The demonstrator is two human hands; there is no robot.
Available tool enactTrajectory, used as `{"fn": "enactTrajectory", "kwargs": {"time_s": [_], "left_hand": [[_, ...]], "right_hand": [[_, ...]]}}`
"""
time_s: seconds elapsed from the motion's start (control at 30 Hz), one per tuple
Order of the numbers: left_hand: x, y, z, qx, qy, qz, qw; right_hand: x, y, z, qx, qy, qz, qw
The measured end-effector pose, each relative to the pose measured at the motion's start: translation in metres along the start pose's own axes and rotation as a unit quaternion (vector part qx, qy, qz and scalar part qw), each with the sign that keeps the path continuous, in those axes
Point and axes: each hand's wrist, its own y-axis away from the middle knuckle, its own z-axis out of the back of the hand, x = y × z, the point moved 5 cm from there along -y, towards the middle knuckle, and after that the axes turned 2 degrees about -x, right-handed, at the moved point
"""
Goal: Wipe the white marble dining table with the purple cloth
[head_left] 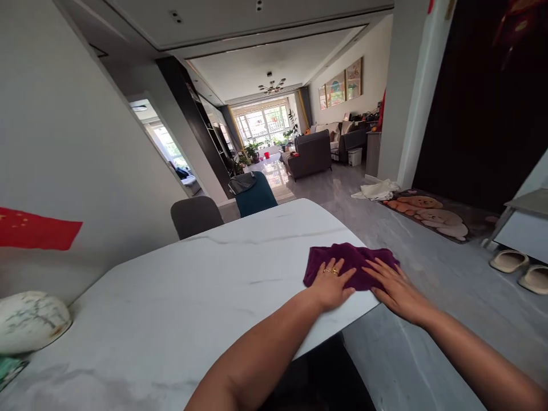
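Observation:
A purple cloth lies spread at the right edge of the white marbled table, with part of it reaching past the edge. My left hand rests on the cloth with fingers spread, and a gold-coloured ring shows on it. On the cloth's right part lies my right hand, its fingers stretched out flat. Both palms face down, and neither hand grips the fabric.
Behind the table stand a grey chair and a blue chair. At the left are a white patterned vase and a red flag. To the right, a doormat, a white cloth and slippers lie on the floor.

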Motion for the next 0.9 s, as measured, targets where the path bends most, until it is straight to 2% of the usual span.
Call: {"fn": "enactTrajectory", "kwargs": {"time_s": [0.1,0.2,0.33,0.47,0.6,0.73,0.9], "left_hand": [[-0.004,0.028,-0.006,0.003,0.017,-0.043,0.999],[-0.001,0.062,-0.011,0.000,0.031,-0.065,0.997],[0.013,0.115,-0.016,-0.002,0.046,-0.074,0.996],[0.040,0.176,-0.022,-0.028,0.062,-0.065,0.996],[0.075,0.238,-0.035,-0.061,0.073,-0.043,0.995],[0.106,0.295,-0.046,-0.086,0.075,-0.002,0.993],[0.133,0.367,-0.049,-0.118,0.064,0.069,0.989]], "right_hand": [[0.016,0.022,-0.014,-0.052,0.040,0.030,0.997],[0.043,0.038,-0.027,-0.090,0.072,0.071,0.991],[0.091,0.053,-0.037,-0.095,0.092,0.146,0.980],[0.145,0.055,-0.041,-0.064,0.097,0.219,0.969],[0.200,0.045,-0.050,-0.023,0.100,0.295,0.950],[0.252,0.027,-0.067,0.023,0.099,0.360,0.928],[0.319,0.000,-0.093,0.115,0.059,0.415,0.901]]}}
